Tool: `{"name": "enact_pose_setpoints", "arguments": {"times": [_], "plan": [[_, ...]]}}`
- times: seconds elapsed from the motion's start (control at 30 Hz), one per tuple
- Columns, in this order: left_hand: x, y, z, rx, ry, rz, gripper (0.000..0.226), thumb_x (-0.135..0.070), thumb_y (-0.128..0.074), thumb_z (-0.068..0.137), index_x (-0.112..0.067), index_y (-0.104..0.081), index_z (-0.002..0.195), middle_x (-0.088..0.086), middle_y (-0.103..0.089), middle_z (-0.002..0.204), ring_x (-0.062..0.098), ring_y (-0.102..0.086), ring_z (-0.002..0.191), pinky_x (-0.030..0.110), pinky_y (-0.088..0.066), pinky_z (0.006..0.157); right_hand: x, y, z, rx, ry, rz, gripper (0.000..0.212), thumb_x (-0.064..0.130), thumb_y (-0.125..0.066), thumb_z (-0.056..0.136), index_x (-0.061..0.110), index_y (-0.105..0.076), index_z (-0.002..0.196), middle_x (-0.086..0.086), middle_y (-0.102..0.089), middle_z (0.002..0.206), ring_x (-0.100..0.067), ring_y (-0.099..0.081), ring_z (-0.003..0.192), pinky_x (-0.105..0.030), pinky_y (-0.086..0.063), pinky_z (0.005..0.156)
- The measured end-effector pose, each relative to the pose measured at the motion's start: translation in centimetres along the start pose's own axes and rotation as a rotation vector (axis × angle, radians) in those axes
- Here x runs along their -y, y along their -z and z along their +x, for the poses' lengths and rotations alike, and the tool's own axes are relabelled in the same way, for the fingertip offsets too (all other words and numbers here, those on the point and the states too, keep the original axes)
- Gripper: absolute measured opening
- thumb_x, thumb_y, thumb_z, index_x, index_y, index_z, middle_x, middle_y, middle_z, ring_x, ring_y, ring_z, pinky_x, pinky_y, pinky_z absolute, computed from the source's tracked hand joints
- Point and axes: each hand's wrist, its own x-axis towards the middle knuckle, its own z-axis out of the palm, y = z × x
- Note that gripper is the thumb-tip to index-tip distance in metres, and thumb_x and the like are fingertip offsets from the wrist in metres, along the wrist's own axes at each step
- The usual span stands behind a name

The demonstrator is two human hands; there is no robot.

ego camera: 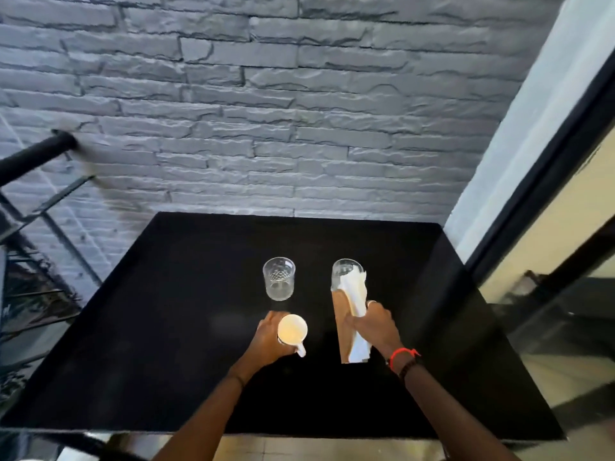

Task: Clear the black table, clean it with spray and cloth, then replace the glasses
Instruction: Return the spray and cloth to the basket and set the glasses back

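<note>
On the black table (pixel 159 327), the left hand (pixel 266 341) grips a white mug (pixel 292 330) just nearer than the patterned tumbler (pixel 279 282) — right of that tumbler, the right hand (pixel 376 327) clasps a tall glass (pixel 342 314) stuffed with a white napkin (pixel 354 291).

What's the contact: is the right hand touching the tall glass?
Touching. The head view shows the right hand with its fingers curled round the tall glass, about midway along its side.

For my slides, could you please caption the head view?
Left hand grips a white mug, right hand holds a tall napkin-filled glass; a tumbler stands on the black table.
</note>
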Motion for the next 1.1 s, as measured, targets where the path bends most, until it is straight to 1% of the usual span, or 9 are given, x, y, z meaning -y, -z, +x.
{"name": "enact_pose_setpoints", "arguments": {"times": [0.1,0.23,0.33,0.4,0.57,0.7,0.8,0.93,1.1], "plan": [[-0.4,-1.7,2.9,0.049,-0.015,0.010,0.098,-0.055,-0.061,0.040,-0.010,-0.052,0.127,0.000,-0.046,0.119,0.019,-0.046,0.115,0.031,-0.034,0.100,-1.3,2.3,2.6,-0.061,-0.028,0.017,0.031,0.033,-0.065,0.074,0.010,-0.054,0.092,-0.006,-0.062,0.098,-0.024,-0.062,0.084,-0.031,-0.048,0.067],[0.2,-2.8,4.5,0.077,-0.003,0.018,0.076,-0.022,-0.083,0.055,-0.010,-0.053,0.124,-0.007,-0.044,0.112,0.023,-0.048,0.114,0.032,-0.035,0.098,-2.2,4.2,4.7,-0.092,-0.035,0.039,0.033,0.033,-0.067,0.074,0.011,-0.052,0.093,-0.009,-0.060,0.103,-0.026,-0.061,0.086,-0.031,-0.048,0.067],[0.7,-3.5,5.5,0.090,-0.028,-0.016,0.080,-0.037,-0.072,0.048,-0.009,-0.055,0.120,-0.021,-0.042,0.103,0.019,-0.047,0.110,0.038,-0.039,0.099,-2.7,5.6,6.8,-0.115,-0.052,0.045,0.036,0.033,-0.068,0.073,0.010,-0.053,0.095,-0.009,-0.060,0.104,-0.027,-0.061,0.088,-0.036,-0.052,0.073],[0.5,-3.8,6.3,0.092,-0.042,-0.056,0.083,-0.043,-0.066,0.046,-0.011,-0.054,0.122,-0.026,-0.040,0.104,0.019,-0.047,0.113,0.034,-0.037,0.099,-3.0,6.5,8.2,-0.136,-0.065,0.054,0.036,0.033,-0.069,0.074,0.010,-0.052,0.096,-0.007,-0.060,0.101,-0.027,-0.061,0.089,-0.041,-0.053,0.080],[1.4,-4.1,7.6,0.095,-0.045,-0.100,0.079,-0.045,-0.071,0.045,-0.072,-0.035,0.111,-0.021,-0.047,0.112,0.017,-0.049,0.112,0.035,-0.043,0.096,-3.4,8.1,11.4,-0.147,-0.083,0.045,0.040,0.030,-0.069,0.077,0.007,-0.051,0.104,-0.006,-0.056,0.099,-0.026,-0.059,0.089,-0.042,-0.052,0.082],[2.4,-4.5,8.4,0.111,-0.005,-0.098,0.093,-0.050,-0.080,0.044,-0.044,-0.038,0.127,-0.001,-0.049,0.130,0.020,-0.047,0.121,0.046,-0.042,0.103,-4.0,9.1,14.1,-0.146,-0.126,0.031,0.042,0.028,-0.068,0.078,0.005,-0.050,0.108,-0.010,-0.057,0.107,-0.029,-0.059,0.093,-0.041,-0.051,0.083],[1.9,-4.2,8.4,0.123,0.038,-0.102,0.112,-0.052,-0.083,0.040,-0.031,-0.031,0.137,0.002,-0.041,0.137,0.022,-0.039,0.127,0.046,-0.037,0.107,-4.5,9.5,16.3,-0.155,-0.154,0.039,0.040,0.026,-0.066,0.080,0.004,-0.050,0.109,-0.014,-0.058,0.113,-0.030,-0.058,0.095,-0.039,-0.050,0.083],[2.3,-4.2,8.2,0.113,0.041,-0.111,0.113,-0.055,-0.085,0.038,-0.040,-0.025,0.133,-0.002,-0.037,0.138,0.020,-0.037,0.132,0.043,-0.035,0.109,-4.8,9.6,18.3,-0.161,-0.176,0.020,0.043,0.030,-0.061,0.086,0.000,-0.048,0.114,-0.017,-0.056,0.118,-0.034,-0.057,0.103,-0.037,-0.047,0.082],[2.6,-3.7,8.0,0.109,0.037,-0.117,0.115,-0.075,-0.078,0.031,-0.051,-0.022,0.128,-0.001,-0.033,0.142,0.016,-0.039,0.129,0.044,-0.036,0.110,-5.3,9.8,20.7,-0.162,-0.183,0.001,0.043,0.028,-0.061,0.086,-0.001,-0.049,0.115,-0.019,-0.056,0.120,-0.035,-0.058,0.104,-0.037,-0.047,0.081]]}}
